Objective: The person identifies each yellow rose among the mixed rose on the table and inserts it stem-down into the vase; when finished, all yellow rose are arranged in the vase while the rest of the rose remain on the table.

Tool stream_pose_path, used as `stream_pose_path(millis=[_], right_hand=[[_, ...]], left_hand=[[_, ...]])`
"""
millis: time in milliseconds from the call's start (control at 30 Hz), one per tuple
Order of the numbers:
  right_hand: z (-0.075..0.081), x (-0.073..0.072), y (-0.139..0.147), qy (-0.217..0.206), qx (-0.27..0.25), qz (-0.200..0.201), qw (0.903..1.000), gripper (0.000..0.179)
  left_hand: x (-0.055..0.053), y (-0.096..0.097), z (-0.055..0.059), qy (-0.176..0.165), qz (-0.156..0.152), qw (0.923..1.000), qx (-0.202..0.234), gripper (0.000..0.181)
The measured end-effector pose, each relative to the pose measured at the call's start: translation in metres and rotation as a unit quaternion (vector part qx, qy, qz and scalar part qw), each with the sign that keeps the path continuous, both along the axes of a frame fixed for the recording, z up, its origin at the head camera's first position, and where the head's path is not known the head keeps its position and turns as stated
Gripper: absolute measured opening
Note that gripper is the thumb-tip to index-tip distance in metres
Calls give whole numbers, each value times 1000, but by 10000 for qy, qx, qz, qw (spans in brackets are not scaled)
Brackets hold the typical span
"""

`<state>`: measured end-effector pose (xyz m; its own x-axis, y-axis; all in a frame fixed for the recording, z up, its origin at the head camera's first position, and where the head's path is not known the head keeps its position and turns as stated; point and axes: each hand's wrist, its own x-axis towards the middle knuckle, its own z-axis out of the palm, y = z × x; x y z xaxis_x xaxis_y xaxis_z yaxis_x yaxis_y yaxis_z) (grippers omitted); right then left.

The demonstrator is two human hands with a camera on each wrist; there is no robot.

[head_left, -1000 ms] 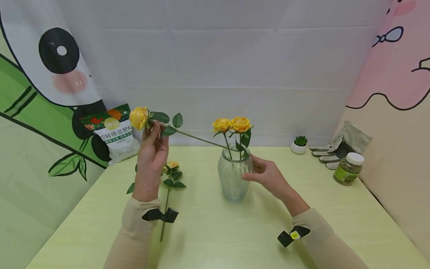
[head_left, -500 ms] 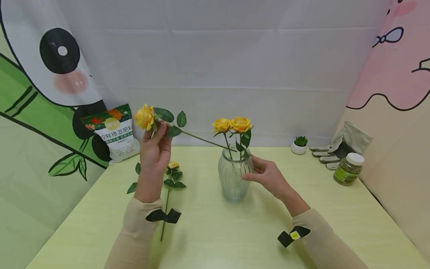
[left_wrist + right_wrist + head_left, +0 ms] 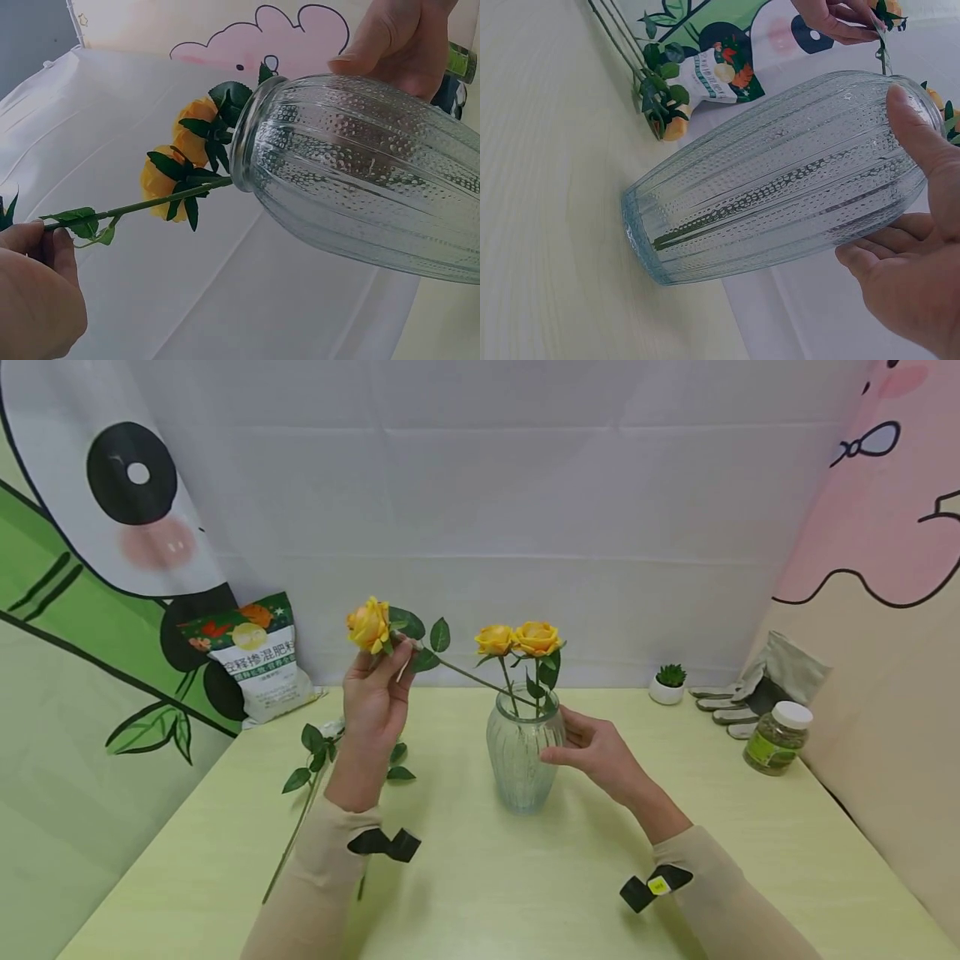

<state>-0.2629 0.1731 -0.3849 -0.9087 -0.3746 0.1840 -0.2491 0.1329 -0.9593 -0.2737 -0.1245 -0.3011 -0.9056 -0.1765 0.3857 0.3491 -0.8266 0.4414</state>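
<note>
My left hand (image 3: 375, 702) pinches the stem of a yellow rose (image 3: 368, 625) just below its bloom. The stem slants down to the right, its lower end inside the mouth of a ribbed clear glass vase (image 3: 517, 768). Two more yellow roses (image 3: 537, 637) stand in the vase. With thumb in front and fingers behind, my right hand (image 3: 607, 756) holds the upper right side of the vase. In the right wrist view, dark green stems (image 3: 727, 225) show through the glass (image 3: 795, 172).
Several flowers lie at the left, one with a pale bloom (image 3: 330, 728); my left forearm partly hides them. A fertilizer bag (image 3: 262, 664) leans at the back left. Toward the right stand a small potted succulent (image 3: 667, 683), gloves (image 3: 765, 681) and a white-lidded jar (image 3: 778, 739).
My left hand has moved right with the rose, bringing the bloom closer to the vase. The pale bloom has come into view beside the forearm. My right hand and the vase stay put.
</note>
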Motion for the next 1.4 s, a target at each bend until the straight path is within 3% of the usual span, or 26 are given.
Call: stream_pose_path(millis=[267,567,867,1233,1400], right_hand=[[-2,0,0,-29,-56,-8,10000,88],[2,1,-1,48,55,-21,10000,86],[2,0,2,-57,59,-37,10000,87],[0,1,0,-76,-7,-67,9999,86],[0,0,0,-16,34,-75,10000,86]], left_hand=[[-5,16,-5,52,70,9994,-347,33],[-8,25,-5,-51,512,9953,-823,32],[-9,34,-6,-161,676,9901,-1221,30],[-18,46,-10,-142,768,9796,-1854,24],[-18,48,-12,-102,745,9676,-2410,18]])
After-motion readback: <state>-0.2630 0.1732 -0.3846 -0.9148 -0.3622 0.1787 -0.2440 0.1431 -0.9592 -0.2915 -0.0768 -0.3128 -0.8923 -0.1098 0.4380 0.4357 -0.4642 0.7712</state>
